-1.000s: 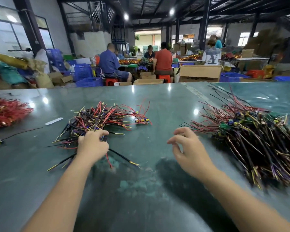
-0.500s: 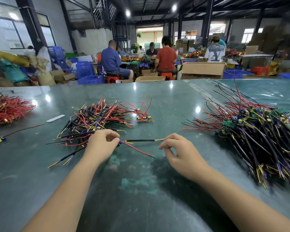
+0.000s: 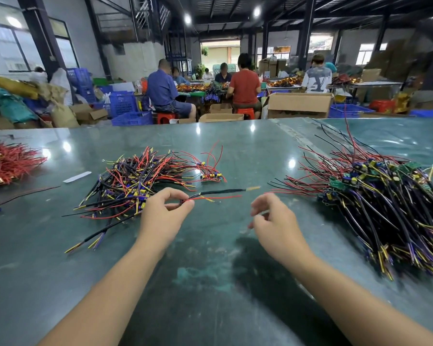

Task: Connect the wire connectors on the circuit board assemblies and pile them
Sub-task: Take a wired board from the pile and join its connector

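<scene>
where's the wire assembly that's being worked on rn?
Head view, centre: the wire assembly is pinched in the left hand, held just over the table between the middle wire pile and the right hand.

Wire assembly (image 3: 215, 194) — red, black leads, lifted between two tangled piles (image 3: 145, 181) (image 3: 385, 203)

- Seated workers (image 3: 244, 86) are gathering around a far bench, well beyond the green table (image 3: 210, 283).
- An open cardboard box (image 3: 299, 104) is sitting just past the table's far edge, right of those workers.
- Blue plastic crates (image 3: 122, 104) are stacking up left of the workers (one lying low on the floor).
- Red stools (image 3: 163, 118) are showing under the workers.
</scene>
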